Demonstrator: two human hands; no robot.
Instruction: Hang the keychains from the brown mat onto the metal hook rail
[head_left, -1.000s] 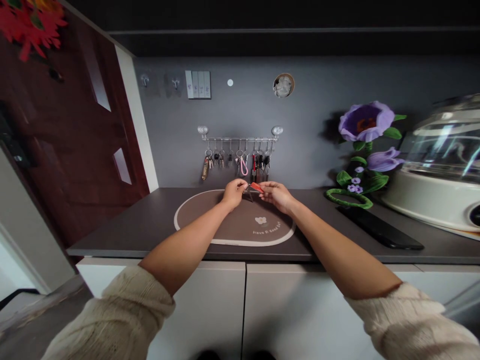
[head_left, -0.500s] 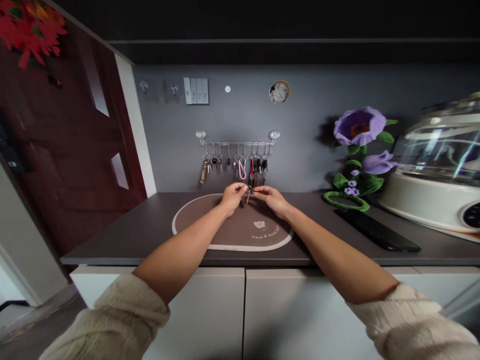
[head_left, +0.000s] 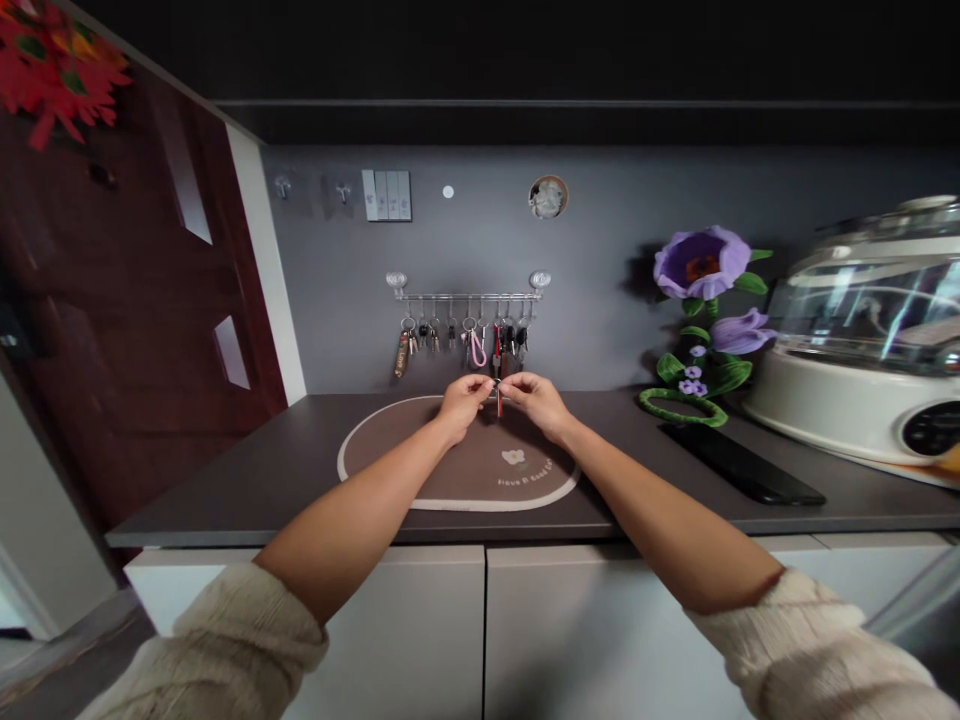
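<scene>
Both your left hand [head_left: 463, 402] and right hand [head_left: 537, 402] clamp fingertips on the key ring [head_left: 496, 385], so loosened pinches could drop it onto the oval mat [head_left: 390, 435].

metal glinting here on the key ring [head_left: 496, 385], glossy see-through plastic for the suction cups [head_left: 396, 279], matt mat [head_left: 397, 440], smooth matt table [head_left: 232, 450], coarse knit cloth sleeves [head_left: 251, 605], fuzzy cloth-like petals [head_left: 673, 272], and there, a shiny transparent dome [head_left: 855, 305]!

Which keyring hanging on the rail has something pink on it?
The keyring near the middle of the rail, above the left hand. Its pink loop sets it apart; no other there shows pink.
</scene>
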